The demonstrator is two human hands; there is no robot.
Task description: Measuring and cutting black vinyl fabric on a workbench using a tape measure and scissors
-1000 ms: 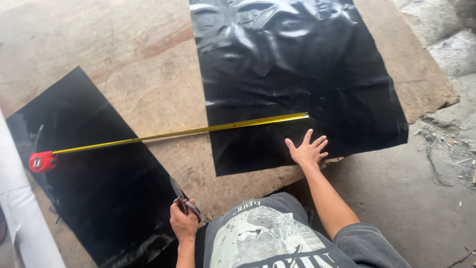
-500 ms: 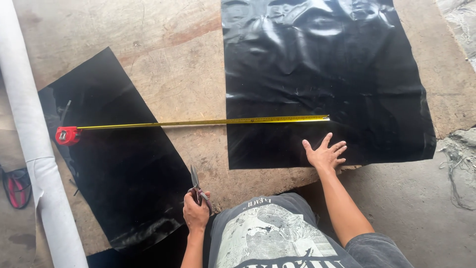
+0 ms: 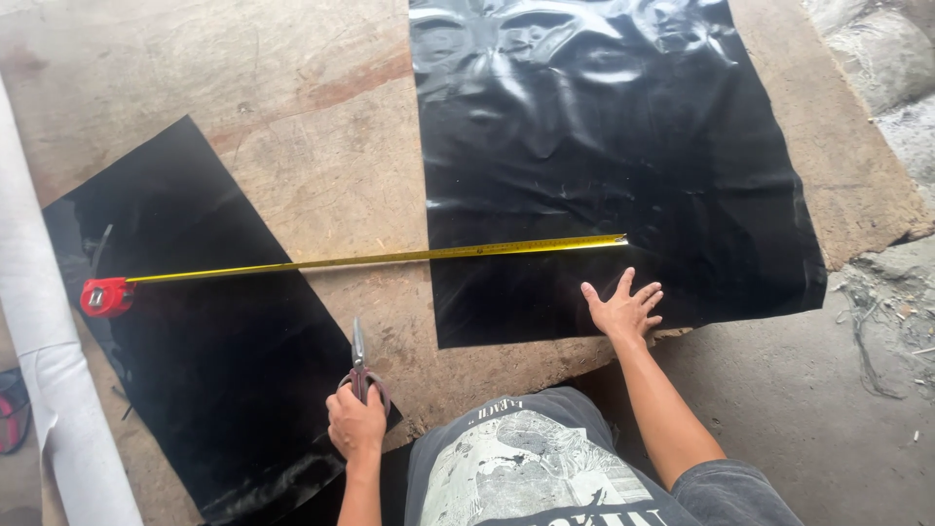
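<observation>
My left hand (image 3: 355, 427) grips a pair of scissors (image 3: 360, 365) with red-brown handles, blades pointing away over the wooden board (image 3: 292, 146). My right hand (image 3: 623, 312) lies flat with fingers spread on the near edge of a large black plastic sheet (image 3: 604, 146). A yellow tape measure blade (image 3: 390, 258) stretches between the two black sheets, its tip just above my right hand and its red case (image 3: 105, 296) on the left black sheet (image 3: 195, 321).
A white roll (image 3: 44, 370) lies along the left edge. A red object (image 3: 12, 419) sits on the floor beside it. Bare concrete floor (image 3: 808, 409) with debris is at the right, rubble at the top right corner.
The view has shifted; both hands stay near the board's front edge. The scissors remain in my left hand and my right hand stays flat on the sheet. The tape has not moved.
</observation>
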